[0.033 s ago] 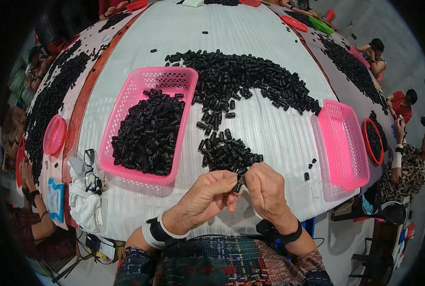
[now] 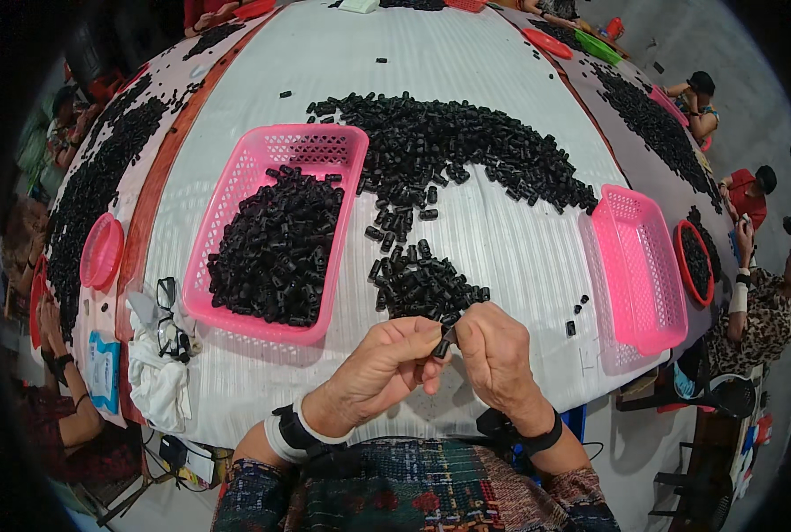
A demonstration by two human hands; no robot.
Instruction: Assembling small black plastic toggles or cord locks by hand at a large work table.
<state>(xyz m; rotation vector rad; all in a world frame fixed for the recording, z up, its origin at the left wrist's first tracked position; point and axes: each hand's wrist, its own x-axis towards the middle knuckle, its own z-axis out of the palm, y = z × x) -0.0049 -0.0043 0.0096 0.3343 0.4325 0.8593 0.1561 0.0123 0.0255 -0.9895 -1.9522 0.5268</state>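
My left hand [image 2: 385, 362] pinches a small black cylindrical plastic part [image 2: 442, 349] between thumb and fingers. Closed right up against it is my right hand [image 2: 499, 359], and a thin greyish edge shows between its fingers and the part; what this is I cannot make out. Just beyond both hands lies a small heap of like black parts [image 2: 424, 282]. To the left, a pink basket [image 2: 202, 266] with lattice walls is filled with many of these parts. A larger heap [image 2: 466, 137] spreads across the white table cover behind.
A pink basket [image 2: 627, 266] with nothing in it stands at the right, near a few loose parts [image 2: 572, 328]. Eyeglasses [image 2: 167, 315] rest on a white cloth [image 2: 158, 381] beside a blue packet [image 2: 104, 372]. Co-workers [image 2: 750, 191] sit at side tables with more black heaps [image 2: 657, 129].
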